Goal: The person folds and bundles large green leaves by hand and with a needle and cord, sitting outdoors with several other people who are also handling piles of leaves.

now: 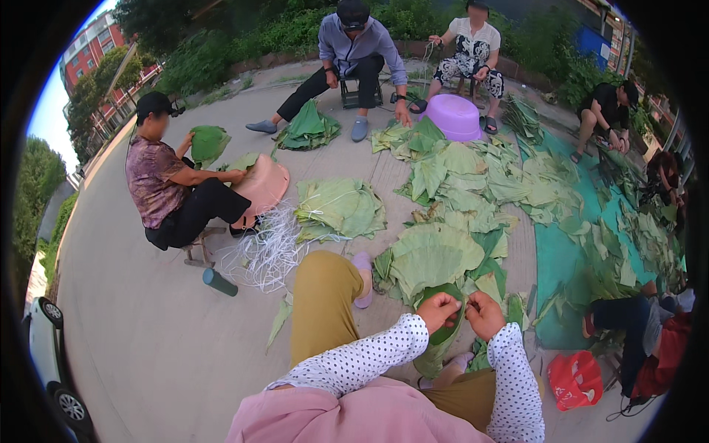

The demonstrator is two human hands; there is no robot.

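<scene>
My left hand (pixel 440 311) pinches the rim of a large green leaf (pixel 437 357), apparently a lotus leaf, which hangs folded below it with its darker side inward. Close beside it, my right hand (pixel 485 315) has thumb and fingers pressed together at the leaf's right edge; what lies within that pinch is too small to see. Just beyond both hands, a stack of pale dried leaves (pixel 435 257) lies on the concrete. To its left is a leaf bundle (pixel 343 209) tied with white string. A heap of loose white string (pixel 268 249) spreads near it.
Leaves (pixel 460 171) cover the ground ahead and a green mat (pixel 559 266) at right. A red bag (pixel 576 381) stands at my right, a dark green bottle (pixel 220 282) at left. Several people sit around, near a pink basin (pixel 265 185) and an upturned purple basin (pixel 453 116).
</scene>
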